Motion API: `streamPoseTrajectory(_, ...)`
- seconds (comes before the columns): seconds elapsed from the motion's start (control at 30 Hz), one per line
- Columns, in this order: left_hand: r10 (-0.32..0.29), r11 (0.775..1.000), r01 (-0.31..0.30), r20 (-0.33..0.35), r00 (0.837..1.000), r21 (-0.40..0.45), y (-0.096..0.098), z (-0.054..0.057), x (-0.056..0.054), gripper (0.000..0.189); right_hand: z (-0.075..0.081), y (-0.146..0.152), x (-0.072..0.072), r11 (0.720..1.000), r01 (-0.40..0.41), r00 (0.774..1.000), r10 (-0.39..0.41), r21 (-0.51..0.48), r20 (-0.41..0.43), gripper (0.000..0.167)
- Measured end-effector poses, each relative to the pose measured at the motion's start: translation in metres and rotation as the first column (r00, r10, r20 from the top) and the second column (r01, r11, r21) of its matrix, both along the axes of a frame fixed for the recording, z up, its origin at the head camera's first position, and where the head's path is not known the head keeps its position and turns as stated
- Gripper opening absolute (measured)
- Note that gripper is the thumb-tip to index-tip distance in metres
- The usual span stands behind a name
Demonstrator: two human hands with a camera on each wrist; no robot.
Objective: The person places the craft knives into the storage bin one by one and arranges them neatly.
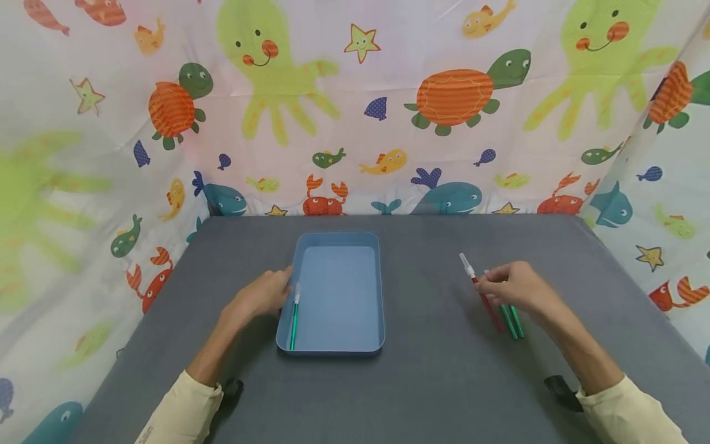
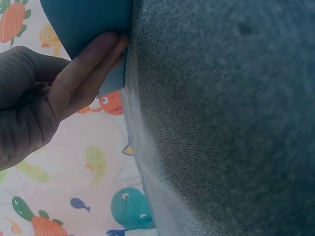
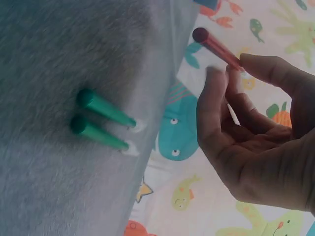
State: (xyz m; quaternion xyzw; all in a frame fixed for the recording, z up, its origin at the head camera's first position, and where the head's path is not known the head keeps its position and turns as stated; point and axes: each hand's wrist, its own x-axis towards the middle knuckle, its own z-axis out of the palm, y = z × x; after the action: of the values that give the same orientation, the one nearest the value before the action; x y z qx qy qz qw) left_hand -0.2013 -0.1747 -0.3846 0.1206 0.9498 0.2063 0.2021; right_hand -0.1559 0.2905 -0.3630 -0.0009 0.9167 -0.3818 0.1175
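Nearest, two cream sleeves [image 1: 180, 410] come in from the lower corners, with black straps [image 1: 564, 393] near the cuffs, over the front part of the grey tabletop [image 1: 424, 382]. Past that foreground lies the near rim of the blue tray [image 1: 344, 302], its rounded corners set left of the table's middle. Inside, a green pen [image 1: 294, 327] lies along the left wall, white cap farther off, leaving most of the tray floor to its right as open room. The left hand [image 1: 265, 293] holds the tray at that wall, fingers along the outside; the thumb's tip is hidden. A wide stretch of tabletop separates the tray's right wall from two green pens [image 1: 508, 322], which lie side by side, well inside the table's right edge. Just beside them, the right hand [image 1: 516, 287] pinches a red pen [image 1: 489, 308] between thumb and fingers, the white cap slanting away to the left. Only a narrow band of tabletop runs between the tray's far rim and the table's straight back edge, where a white cloth [image 1: 366, 80] with printed sea animals rises and wraps both sides.
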Motion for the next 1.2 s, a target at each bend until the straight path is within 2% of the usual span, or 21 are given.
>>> streamPoseTrajectory(0.1, 0.016, 1.0, -0.017, 0.025, 1.0, 0.017, -0.002, -0.001, 0.003, 0.062, 0.001, -0.008, 0.0, 0.994, 0.039, 0.998, -0.034, -0.103, 0.051, 0.037)
streamPoseTrajectory(0.3, 0.002, 0.999, -0.003, 0.01, 1.0, 0.038, -0.002, -0.001, 0.001, 0.062, 0.006, -0.027, -0.001, 0.968, 0.089, 0.995, -0.078, -0.234, 0.058, 0.04)
streamPoseTrajectory(0.6, 0.048, 0.999, -0.048, 0.035, 0.998, 0.014, -0.002, -0.003, 0.001, 0.064, 0.012, -0.049, -0.003, 0.954, 0.054, 0.998, -0.042, -0.296, 0.046, 0.04)
streamPoseTrajectory(0.9, 0.036, 0.999, -0.036, 0.001, 0.999, 0.0, 0.001, -0.003, 0.003, 0.063, 0.01, -0.076, -0.01, 0.938, 0.017, 1.0, -0.009, -0.346, 0.024, 0.032)
streamPoseTrajectory(1.2, 0.101, 0.995, -0.101, 0.029, 0.995, 0.016, 0.002, -0.003, 0.004, 0.067, 0.01, -0.1, -0.017, 0.925, 0.0, 0.999, 0.013, -0.381, 0.033, 0.028)
